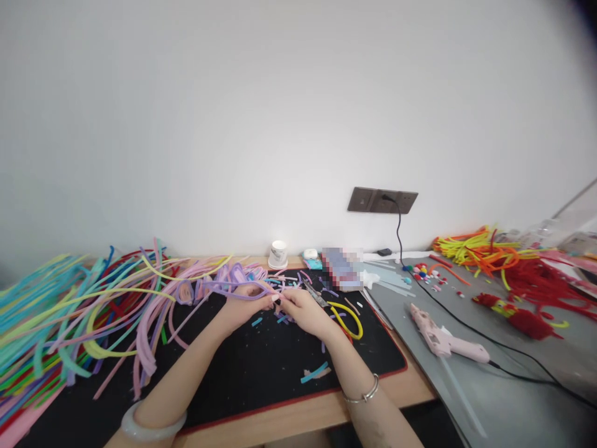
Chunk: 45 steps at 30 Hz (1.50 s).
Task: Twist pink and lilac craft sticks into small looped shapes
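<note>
Bare left hand and right hand meet over a black mat, pinching fuzzy lilac pipe cleaners (slender, looped), which stretch leftward from the fingertips.

"What are you facing in there?"

"A plain, pale wall, filling most of my view. Low on it, right of centre, I see a dark socket panel, slightly tilted in my view, with a black plug in it and its cable hanging down."

"And the furniture?"

"I'm at a light wooden table, its back edge close to the wall. Beside it, on my right, is a grey tabletop. Under the wooden edge it's too dark to make much out."

"How's the light?"

"Soft and cool. The wall is brightest around the middle and greyer towards the sides."
</note>
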Available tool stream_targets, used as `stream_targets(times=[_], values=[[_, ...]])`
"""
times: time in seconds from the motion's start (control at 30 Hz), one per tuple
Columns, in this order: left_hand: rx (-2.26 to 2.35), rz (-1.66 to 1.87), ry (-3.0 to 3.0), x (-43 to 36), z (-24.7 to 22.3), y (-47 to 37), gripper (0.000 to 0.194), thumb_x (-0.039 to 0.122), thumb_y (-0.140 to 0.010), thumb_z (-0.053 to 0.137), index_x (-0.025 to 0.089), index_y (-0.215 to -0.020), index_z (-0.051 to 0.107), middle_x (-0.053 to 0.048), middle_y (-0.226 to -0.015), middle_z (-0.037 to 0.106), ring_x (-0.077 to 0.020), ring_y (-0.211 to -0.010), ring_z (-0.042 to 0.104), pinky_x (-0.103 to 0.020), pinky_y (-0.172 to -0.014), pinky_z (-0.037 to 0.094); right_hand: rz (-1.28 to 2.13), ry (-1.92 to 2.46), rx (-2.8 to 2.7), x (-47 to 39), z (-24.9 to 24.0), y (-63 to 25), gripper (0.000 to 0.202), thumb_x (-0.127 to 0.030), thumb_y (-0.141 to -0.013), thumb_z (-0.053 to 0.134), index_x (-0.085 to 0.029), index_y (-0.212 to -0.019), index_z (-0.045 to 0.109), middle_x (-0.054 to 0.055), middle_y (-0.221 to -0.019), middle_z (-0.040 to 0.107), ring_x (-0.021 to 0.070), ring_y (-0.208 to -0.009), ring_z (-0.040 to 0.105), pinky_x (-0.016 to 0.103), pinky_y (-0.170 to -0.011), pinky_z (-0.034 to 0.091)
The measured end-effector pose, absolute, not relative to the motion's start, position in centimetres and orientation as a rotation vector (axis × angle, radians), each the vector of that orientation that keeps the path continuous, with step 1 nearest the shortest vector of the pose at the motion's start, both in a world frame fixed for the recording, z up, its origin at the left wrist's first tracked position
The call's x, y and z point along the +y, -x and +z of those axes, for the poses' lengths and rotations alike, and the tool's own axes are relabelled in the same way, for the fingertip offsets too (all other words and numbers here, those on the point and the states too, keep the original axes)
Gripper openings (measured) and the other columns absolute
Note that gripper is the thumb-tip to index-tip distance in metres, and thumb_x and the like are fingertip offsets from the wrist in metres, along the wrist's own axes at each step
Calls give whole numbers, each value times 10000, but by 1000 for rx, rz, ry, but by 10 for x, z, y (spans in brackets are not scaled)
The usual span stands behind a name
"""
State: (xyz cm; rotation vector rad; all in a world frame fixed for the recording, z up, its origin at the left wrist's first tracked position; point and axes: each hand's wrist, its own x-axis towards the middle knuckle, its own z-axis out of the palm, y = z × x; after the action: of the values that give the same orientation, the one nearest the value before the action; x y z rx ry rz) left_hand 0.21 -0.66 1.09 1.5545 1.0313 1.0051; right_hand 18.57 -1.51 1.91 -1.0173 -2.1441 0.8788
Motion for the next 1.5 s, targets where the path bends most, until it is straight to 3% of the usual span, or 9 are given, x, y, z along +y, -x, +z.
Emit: stream_targets(times=[0.1, 0.27, 0.53, 0.8, 0.97, 1.23, 1.5], values=[[1081, 1007, -1735, -6, 10, 0, 249, 419, -769, 614, 171, -750, 623, -7, -724, 626, -150, -673, 581, -260, -648, 463, 933, 1029, -2162, -17, 22, -186, 293, -209, -923, 410, -155, -693, 585, -36, -589, 449, 100, -566, 424, 216, -607, 327], [1085, 939, -1863, -6, 7, 0, 416, 466, -850, 468, 181, -551, 515, 22, -546, 506, -127, -543, 494, -246, -567, 395, 957, 1052, -2138, -21, 28, -185, 318, -245, -934, 393, -157, -670, 547, -41, -578, 417, 97, -543, 403, 216, -580, 318], [1010, 977, -1698, -10, 12, -4, 468, 531, -824, 462, 197, -496, 472, 27, -484, 447, -141, -523, 459, -270, -573, 384, 981, 974, -2126, -21, 28, -187, 355, -275, -934, 383, -181, -592, 400, -53, -522, 379, 90, -503, 366, 216, -537, 299], [979, 1011, -1577, -9, 5, 0, 472, 541, -787, 517, 191, -482, 434, 36, -493, 387, -116, -507, 360, -259, -539, 306, 1408, 930, -1946, -28, 33, -187, 433, -499, -909, 441, -167, -636, 487, -61, -436, 431, 64, -389, 371, 190, -435, 286], [1029, 1069, -1454, -7, 0, 0, 474, 562, -757, 538, 189, -485, 431, 41, -490, 368, -107, -495, 338, -254, -520, 284, 1716, 807, -1774, -26, 26, -187, 431, -564, -846, 521, -154, -714, 539, -72, -422, 454, 63, -357, 403, 199, -436, 411], [1080, 1133, -1464, -5, -1, -1, 478, 561, -763, 551, 182, -487, 461, 43, -482, 387, -108, -493, 374, -254, -528, 311, 1814, 875, -1670, -20, 11, -186, 373, -490, -868, 535, -165, -691, 490, -68, -417, 474, 65, -350, 426, 201, -423, 435], [1161, 1237, -1397, -2, -4, -3, 482, 567, -738, 574, 196, -465, 431, 50, -443, 387, -106, -455, 374, -257, -516, 314, 1850, 874, -1608, -22, 7, -179, 223, -307, -909, 462, -177, -728, 478, -71, -417, 471, 72, -365, 418, 205, -448, 448]])
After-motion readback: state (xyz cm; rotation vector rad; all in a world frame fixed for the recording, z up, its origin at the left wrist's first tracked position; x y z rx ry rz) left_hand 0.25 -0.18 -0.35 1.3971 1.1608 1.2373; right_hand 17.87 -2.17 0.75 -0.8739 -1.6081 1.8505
